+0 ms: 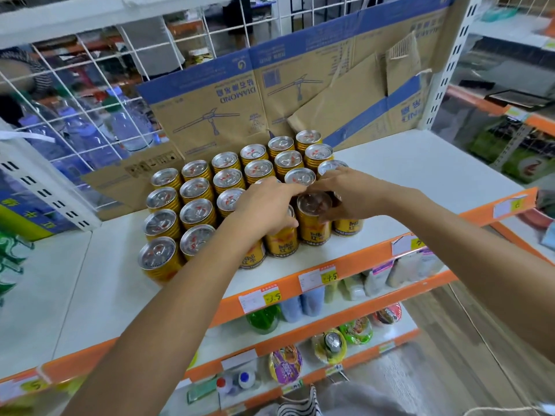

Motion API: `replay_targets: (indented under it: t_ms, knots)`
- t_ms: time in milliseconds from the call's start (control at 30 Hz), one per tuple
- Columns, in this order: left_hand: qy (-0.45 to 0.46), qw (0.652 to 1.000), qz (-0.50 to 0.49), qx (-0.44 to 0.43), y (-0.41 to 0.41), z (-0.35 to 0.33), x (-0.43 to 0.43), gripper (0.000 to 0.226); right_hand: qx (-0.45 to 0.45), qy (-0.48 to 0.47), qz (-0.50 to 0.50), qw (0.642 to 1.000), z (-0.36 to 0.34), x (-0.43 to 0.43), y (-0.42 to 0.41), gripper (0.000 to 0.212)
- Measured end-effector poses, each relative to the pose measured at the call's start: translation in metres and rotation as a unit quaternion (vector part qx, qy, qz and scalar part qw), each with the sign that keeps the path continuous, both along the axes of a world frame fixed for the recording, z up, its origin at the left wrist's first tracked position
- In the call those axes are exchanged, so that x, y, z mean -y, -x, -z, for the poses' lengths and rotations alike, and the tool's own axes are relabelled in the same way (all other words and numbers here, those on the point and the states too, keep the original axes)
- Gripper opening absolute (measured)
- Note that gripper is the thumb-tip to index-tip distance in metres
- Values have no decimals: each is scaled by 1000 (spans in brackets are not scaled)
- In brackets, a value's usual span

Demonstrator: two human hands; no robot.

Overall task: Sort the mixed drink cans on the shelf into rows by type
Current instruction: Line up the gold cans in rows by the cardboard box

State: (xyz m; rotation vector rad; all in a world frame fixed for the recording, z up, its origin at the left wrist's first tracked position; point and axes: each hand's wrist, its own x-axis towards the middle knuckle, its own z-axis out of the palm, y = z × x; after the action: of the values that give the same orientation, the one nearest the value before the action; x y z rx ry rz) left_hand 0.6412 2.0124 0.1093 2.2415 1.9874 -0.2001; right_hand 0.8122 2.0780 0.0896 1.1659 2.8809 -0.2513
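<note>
Two gold ribbed drink cans (313,228), clasped by left hand (264,205) and right hand (348,190) fingers near the white shelf's (405,163) front edge, should seat upright, flush.

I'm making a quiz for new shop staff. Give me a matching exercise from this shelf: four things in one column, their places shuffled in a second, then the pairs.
Things
1. gold cans
2. flattened cardboard box
3. water bottles
4. yellow price tags

Places
A. behind the wire grid
B. on the orange shelf edge
C. in rows on the white shelf
D. leaning at the shelf's back

Pairs: 1-C, 2-D, 3-A, 4-B
</note>
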Motion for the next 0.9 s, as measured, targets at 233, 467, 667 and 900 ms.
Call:
replay_targets:
  t_ms: [233, 467, 667, 900]
  knots:
    - [10, 1000, 5, -6, 3, 1, -3, 58, 56, 0, 142, 988, -10, -3, -32, 78]
    - [7, 1000, 3, -16, 0, -3, -2, 56, -20, 43, 126, 991, -1, -5, -38, 84]
    - [-4, 1000, 8, -28, -3, 1, -1, 55, -35, 41, 134, 990, 4, -6, -39, 83]
    - [-14, 1000, 6, -15, -2, 3, 2, 54, -32, 37, 133, 990, 5, -5, -39, 83]
